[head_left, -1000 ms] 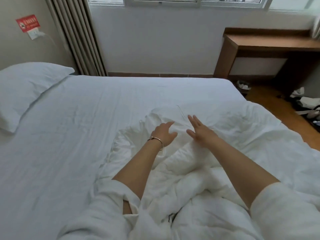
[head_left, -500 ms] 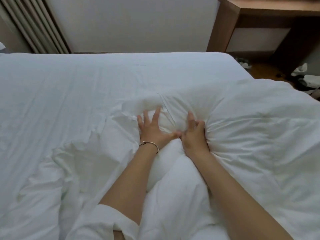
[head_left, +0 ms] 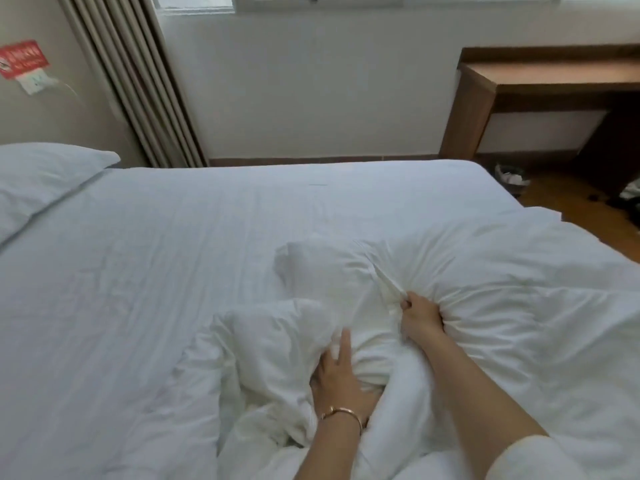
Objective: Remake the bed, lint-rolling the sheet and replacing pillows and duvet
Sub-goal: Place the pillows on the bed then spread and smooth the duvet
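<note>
Both hands just went from reaching to grabbing: right hand fists the duvet lower right, left hand digs in, so spreading's next.

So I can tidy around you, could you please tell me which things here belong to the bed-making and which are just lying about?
Part of the job:
duvet
sheet
pillow

Just lying about:
desk
curtain
red sign
</note>
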Action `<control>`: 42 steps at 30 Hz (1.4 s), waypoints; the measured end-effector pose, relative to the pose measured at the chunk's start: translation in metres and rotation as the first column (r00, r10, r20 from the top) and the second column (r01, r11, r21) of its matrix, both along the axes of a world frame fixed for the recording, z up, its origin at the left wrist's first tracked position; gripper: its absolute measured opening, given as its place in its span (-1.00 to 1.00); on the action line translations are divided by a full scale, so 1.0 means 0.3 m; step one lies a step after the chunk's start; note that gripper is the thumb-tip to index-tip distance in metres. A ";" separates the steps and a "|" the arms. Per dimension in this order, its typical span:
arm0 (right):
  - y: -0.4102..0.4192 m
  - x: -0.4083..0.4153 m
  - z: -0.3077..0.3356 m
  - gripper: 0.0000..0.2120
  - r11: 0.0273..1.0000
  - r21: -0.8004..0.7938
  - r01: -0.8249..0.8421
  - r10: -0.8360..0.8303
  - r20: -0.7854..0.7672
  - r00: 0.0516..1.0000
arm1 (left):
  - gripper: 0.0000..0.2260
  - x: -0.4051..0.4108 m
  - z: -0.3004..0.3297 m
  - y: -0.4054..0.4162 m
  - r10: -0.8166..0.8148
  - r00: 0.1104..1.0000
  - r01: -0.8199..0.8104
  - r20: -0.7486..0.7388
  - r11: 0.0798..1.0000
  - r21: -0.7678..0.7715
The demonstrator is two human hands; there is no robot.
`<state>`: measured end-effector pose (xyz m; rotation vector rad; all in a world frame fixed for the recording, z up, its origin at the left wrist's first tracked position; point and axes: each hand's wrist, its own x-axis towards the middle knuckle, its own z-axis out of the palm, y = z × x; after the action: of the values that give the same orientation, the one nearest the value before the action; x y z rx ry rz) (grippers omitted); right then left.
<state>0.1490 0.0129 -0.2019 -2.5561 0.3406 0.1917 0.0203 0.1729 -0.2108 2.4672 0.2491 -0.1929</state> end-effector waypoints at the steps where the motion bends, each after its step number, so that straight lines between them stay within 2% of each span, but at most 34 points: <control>1: -0.006 -0.028 0.041 -0.74 1.000 -0.003 0.007 -0.008 -0.058 0.998 | 0.01 -0.065 -0.014 0.012 0.003 1.000 -0.002 -0.018 1.000 0.015; 3: -0.029 -0.102 0.111 -0.68 1.000 -0.017 0.011 -0.013 -0.150 0.989 | -0.02 -0.187 0.003 0.022 -0.032 0.988 0.028 -0.148 0.999 -0.029; 5: -0.052 -0.213 0.183 -0.64 0.999 0.006 0.039 -0.037 -0.194 0.980 | -0.01 -0.266 0.097 0.031 -0.075 0.969 0.039 -0.234 0.987 -0.157; 7: -0.078 -0.324 0.262 -0.62 0.995 0.070 0.077 -0.062 -0.190 0.980 | -0.08 -0.258 0.206 0.051 -0.065 0.985 0.024 -0.160 0.969 -0.245; 8: -0.090 -0.383 0.302 -0.63 0.986 0.132 0.101 -0.078 -0.170 0.982 | -0.15 -0.247 0.277 0.066 -0.089 0.990 0.065 -0.108 0.976 -0.210; 11: -0.099 -0.560 0.426 -0.66 0.926 0.344 0.158 -0.162 -0.018 0.987 | -0.24 -0.249 0.488 0.113 -0.102 0.994 0.106 0.033 0.985 -0.138; 13: -0.095 -0.650 0.531 -0.66 0.906 0.396 0.149 -0.212 0.121 0.970 | -0.23 -0.279 0.624 0.131 -0.133 0.984 0.146 0.116 0.982 -0.119; 17: -0.076 -0.781 0.806 -0.68 0.836 0.548 0.027 -0.248 0.334 0.909 | -0.18 -0.327 0.840 0.140 -0.199 0.954 0.215 0.223 0.975 -0.051; 20: -0.048 -0.859 0.993 -0.66 0.804 0.585 -0.104 -0.204 0.435 0.877 | -0.14 -0.392 0.987 0.125 -0.222 0.937 0.219 0.269 0.975 0.042; 24: -0.001 -0.975 1.185 -0.70 0.764 0.589 -0.263 -0.124 0.534 0.836 | -0.20 -0.533 1.136 0.146 -0.188 0.921 0.116 0.342 0.969 0.219; 28: 0.057 -1.100 1.356 -0.74 0.714 0.592 -0.375 -0.100 0.616 0.781 | -0.43 -0.683 1.297 0.180 -0.096 0.810 -0.099 0.579 0.950 0.297; 32: 0.134 -1.251 1.473 -0.85 0.645 0.616 -0.452 -0.092 0.649 0.755 | -0.49 -0.836 1.425 0.229 0.019 0.742 -0.237 0.670 0.942 0.236; 36: 0.254 -1.443 1.514 -0.80 0.618 0.617 -0.488 -0.040 0.644 0.764 | -0.51 -1.026 1.440 0.314 0.104 0.705 -0.326 0.701 0.926 0.191; 40: 0.486 -1.630 1.478 -0.71 0.583 0.550 -0.597 0.147 0.652 0.744 | -0.68 -1.240 1.333 0.474 0.285 0.688 -0.443 0.668 0.893 0.075; 42: 0.636 -1.750 1.430 -0.68 0.549 0.494 -0.674 0.313 0.626 0.714 | -0.80 -1.389 1.247 0.610 0.446 0.621 -0.531 0.645 0.844 -0.072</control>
<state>-0.3759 0.2038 0.2271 -1.7538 -0.6097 -0.0950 -0.3965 0.3560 0.1633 2.3113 0.6320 0.9288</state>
